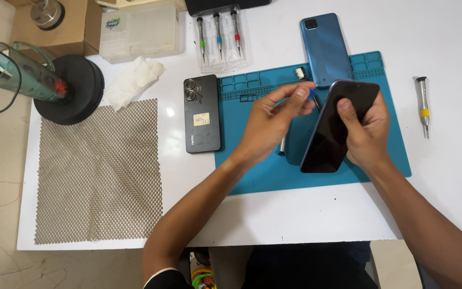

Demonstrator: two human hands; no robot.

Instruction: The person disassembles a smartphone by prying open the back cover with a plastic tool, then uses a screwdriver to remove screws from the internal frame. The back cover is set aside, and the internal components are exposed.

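White tabletop (306,214) carried everything, with a tan mesh anti-slip mat (98,171) spread over its left part and a teal repair mat (252,166) lying under both hands. At the far left stood a black round base (76,88) with a green-tinted cylinder leaning out from it, and a crumpled white tissue (132,80) lay just beside that base. A clear plastic box (140,32) sat behind the tissue.

On the repair mat's upper edge rested a blue phone back cover (325,48), face down with its camera cut-out at the top corner. A black phone (201,113) lay camera-side up, touching the mat's left edge. The right hand (367,131) was wrapped around a dark smartphone (338,126), gripping it by the upper end and holding it tilted, screen up, above the mat. The left hand (274,123) was pinched closed on a small blue-tipped tool (312,93), thumb and fingers meeting just beside the held phone's upper left edge.

Behind the mat, a clear case of three screwdrivers (220,40) showed green, blue and red collars. A single screwdriver with a yellow collar (423,107) lay well apart on the right of the table.
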